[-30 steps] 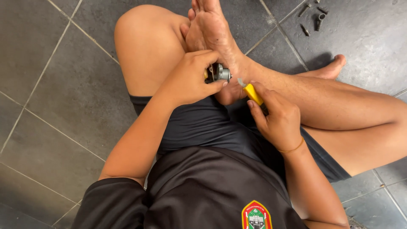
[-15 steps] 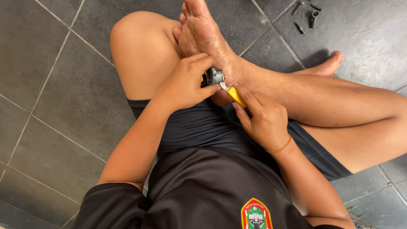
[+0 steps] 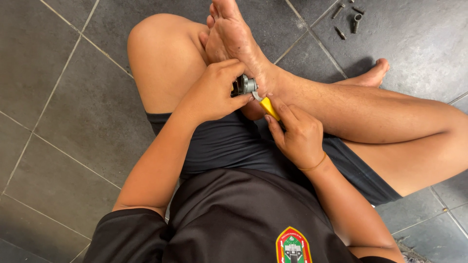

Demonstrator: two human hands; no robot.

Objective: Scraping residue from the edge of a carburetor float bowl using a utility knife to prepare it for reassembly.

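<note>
I sit cross-legged on a dark tiled floor. My left hand point(image 3: 214, 92) grips a small grey metal part point(image 3: 246, 85), held against my ankle. My right hand point(image 3: 295, 134) holds a screwdriver with a yellow handle point(image 3: 269, 107); its tip meets the metal part. Most of the metal part is hidden under my left fingers. Both hands are close together over my crossed legs.
Several dark screws and small metal pieces point(image 3: 348, 19) lie on the floor tiles point(image 3: 58, 112) at the upper right, beyond my foot point(image 3: 234, 34). My legs fill the middle and right of the view.
The view has shifted slightly; both hands keep their hold on the metal part and the screwdriver, with the right hand nudged a little up toward the part.
</note>
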